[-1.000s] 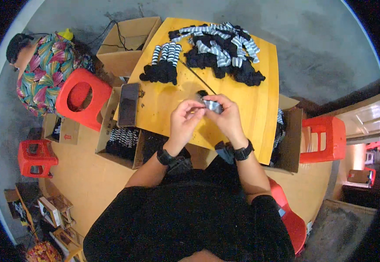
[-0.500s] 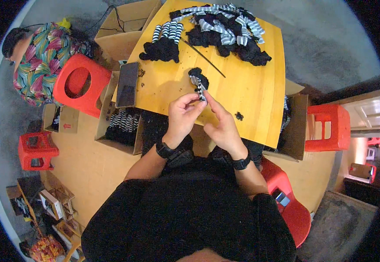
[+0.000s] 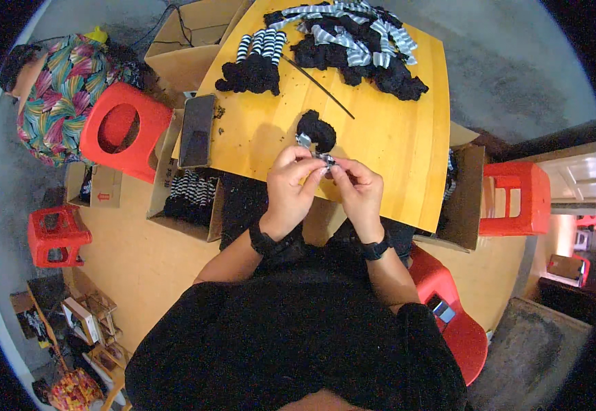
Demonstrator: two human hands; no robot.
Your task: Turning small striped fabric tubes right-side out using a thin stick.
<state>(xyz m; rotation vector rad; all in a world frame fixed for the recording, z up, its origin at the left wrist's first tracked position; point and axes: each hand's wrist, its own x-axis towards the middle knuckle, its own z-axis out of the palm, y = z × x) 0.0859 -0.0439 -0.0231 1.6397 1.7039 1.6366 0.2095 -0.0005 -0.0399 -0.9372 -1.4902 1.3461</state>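
"What's in hand?"
"Fine fingertip work, I'd judge, on a striped black cloth [image 3: 318, 130] at the near side of the table [image 3: 400, 157]."
"Hands?"
"Left hand [image 3: 289, 186] and right hand [image 3: 362, 194] each pinch its near end, fingertips closed."
"Next move?"
"Probably calls for steady, light pinches from both."

One left hand [image 3: 291, 186] and one right hand [image 3: 362, 194] grip one black-and-grey piece [image 3: 312, 125]; beyond the grip, one thin rod [image 3: 320, 88] and four striped rolls [image 3: 257, 45]; left of it, three cardboard boxes [image 3: 183, 66]; right, one box [image 3: 467, 209].
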